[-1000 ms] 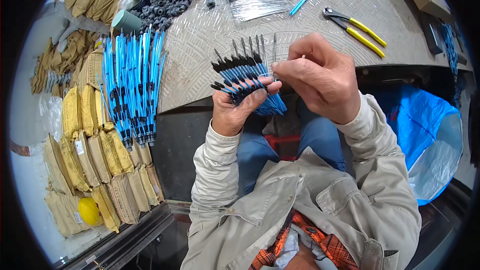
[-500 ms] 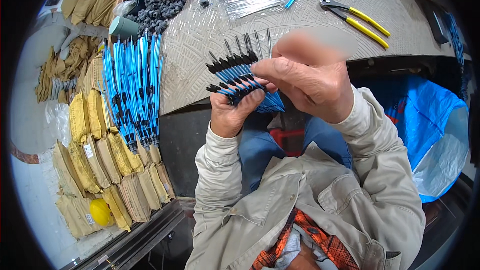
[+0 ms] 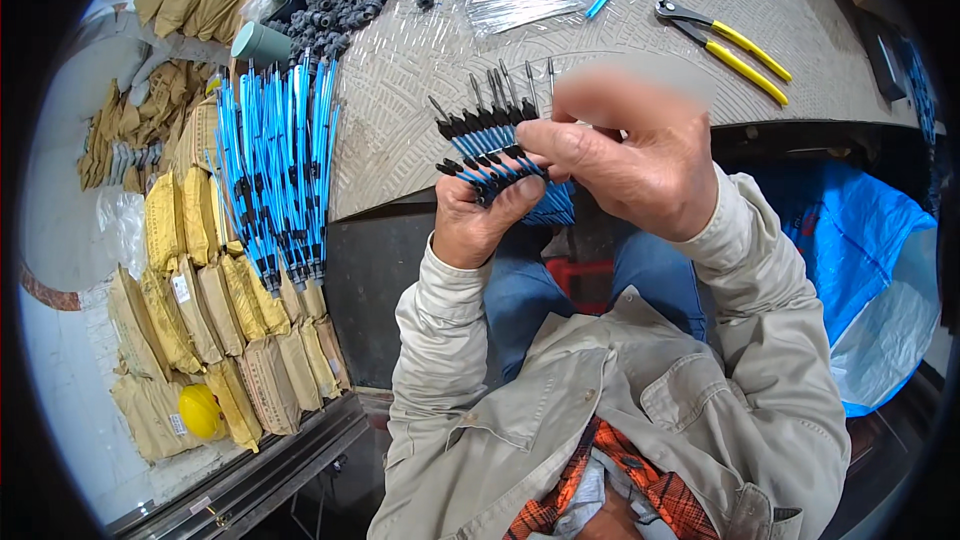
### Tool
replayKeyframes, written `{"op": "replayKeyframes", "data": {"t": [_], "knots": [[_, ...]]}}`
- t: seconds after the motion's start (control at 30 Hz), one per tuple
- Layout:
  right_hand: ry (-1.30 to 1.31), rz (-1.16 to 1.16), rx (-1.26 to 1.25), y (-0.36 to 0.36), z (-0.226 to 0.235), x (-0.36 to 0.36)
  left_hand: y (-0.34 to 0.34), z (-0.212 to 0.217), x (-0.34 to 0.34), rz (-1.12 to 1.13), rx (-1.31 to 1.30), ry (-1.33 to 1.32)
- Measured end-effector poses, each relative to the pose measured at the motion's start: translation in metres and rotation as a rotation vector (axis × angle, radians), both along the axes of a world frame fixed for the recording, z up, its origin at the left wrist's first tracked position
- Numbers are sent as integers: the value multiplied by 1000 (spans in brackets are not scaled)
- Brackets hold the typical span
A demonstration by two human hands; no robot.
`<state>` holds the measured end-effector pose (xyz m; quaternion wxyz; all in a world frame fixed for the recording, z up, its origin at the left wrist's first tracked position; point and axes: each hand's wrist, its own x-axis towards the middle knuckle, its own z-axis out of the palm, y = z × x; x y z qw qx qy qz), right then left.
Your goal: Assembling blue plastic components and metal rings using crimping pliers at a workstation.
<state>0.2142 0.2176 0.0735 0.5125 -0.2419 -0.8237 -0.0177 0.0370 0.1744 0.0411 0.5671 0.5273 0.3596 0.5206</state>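
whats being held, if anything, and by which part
The left hand holds a bundle of thin blue rods with black fittings near the lower fittings; whether the right hand grips it is unclear.

Right hand (image 3: 645, 170) moved left, fingertips (image 3: 529, 134) (earlier alongside) over blue strands (image 3: 475, 146)

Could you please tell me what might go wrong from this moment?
The left grip holds many thin rods in one fan, so a loosened hold might let some slip or tangle.
The pliers lie with their handle ends close to the near edge of the table; the right sleeve could perhaps knock them off.
The blue pile seems to reach past the table, so a bump might make it slide.
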Motion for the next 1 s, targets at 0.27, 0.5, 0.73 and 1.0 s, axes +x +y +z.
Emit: {"op": "replayKeyframes", "data": {"t": [0.27,0.5,0.73,1.0], "knots": [[-50,5,-27,-2,7,0,-2,-5,-5,24,-6,24],[69,91,-227,-3,1,1,-1,5,3,-27,-10,-52],[76,116,-246,-2,4,1,-1,1,2,-1,-13,-87],[18,113,-248,-4,8,1,1,-5,-1,44,1,19]]}}
